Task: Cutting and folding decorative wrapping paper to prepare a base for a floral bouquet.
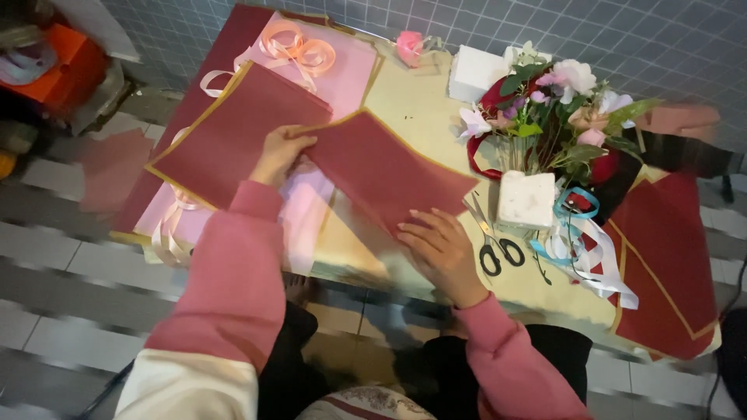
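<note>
Holding one dark red paper sheet (381, 175) over the counter (412, 117), we pinch its top corner with our left hand (278, 154); our right hand (442, 247) lies flat on its lower edge, beside one pair of scissors (492, 243).

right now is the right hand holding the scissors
No, the scissors lie on the table beside the right hand, which rests flat on a dark red sheet.

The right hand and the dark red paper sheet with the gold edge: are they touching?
Touching. The head view shows the right hand lying flat on the lower corner of the dark red sheet, fingers spread on its surface, no gap visible.
</note>
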